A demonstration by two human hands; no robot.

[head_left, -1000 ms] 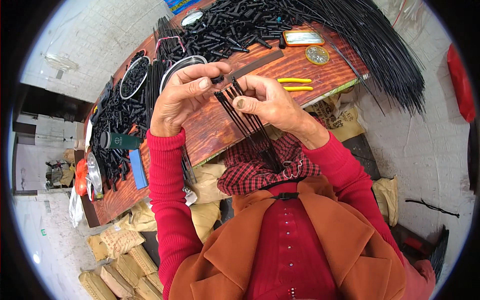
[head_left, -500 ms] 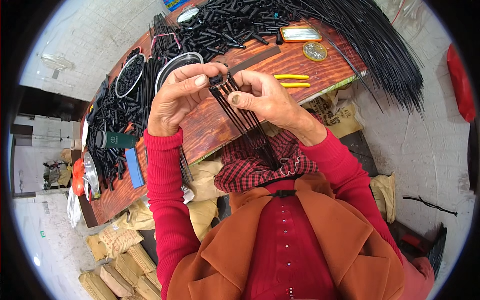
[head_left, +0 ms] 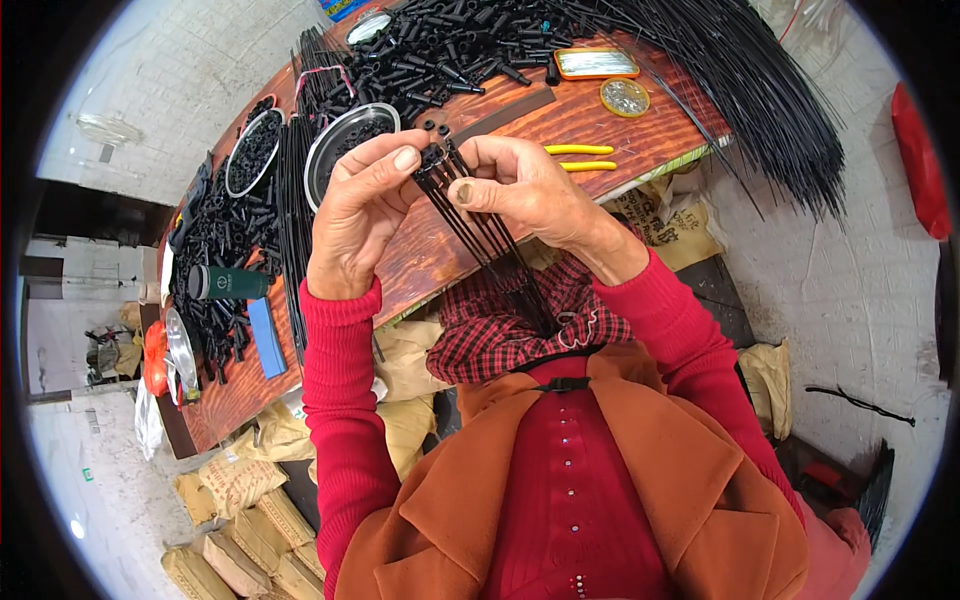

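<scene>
Left hand [head_left: 360,215] sits upper centre of frame, fingers curled, thumb and forefinger pinched on the top end of a bundle of thin black rods [head_left: 480,230]. Right hand [head_left: 525,190] is just beside it to the right, thumb and fingers also pinched on the same top end, where small black caps [head_left: 436,152] sit on the rod tips. The two hands nearly touch at the fingertips. The bundle runs from the pinch point down and to the right, between the wrists, toward the checked scarf [head_left: 500,330] at frame centre; its lower end is lost against the scarf.

Behind the hands, a reddish wooden table [head_left: 430,250] slants across the upper half. A round metal dish [head_left: 345,140] with black parts lies just upper left of the left hand. A heap of loose black tube pieces [head_left: 450,50] fills the top of the frame. Yellow-handled pliers [head_left: 585,157] lie right of the right hand. A fan of long black rods [head_left: 770,90] spreads at upper right. A green can [head_left: 230,283] lies at left.
</scene>
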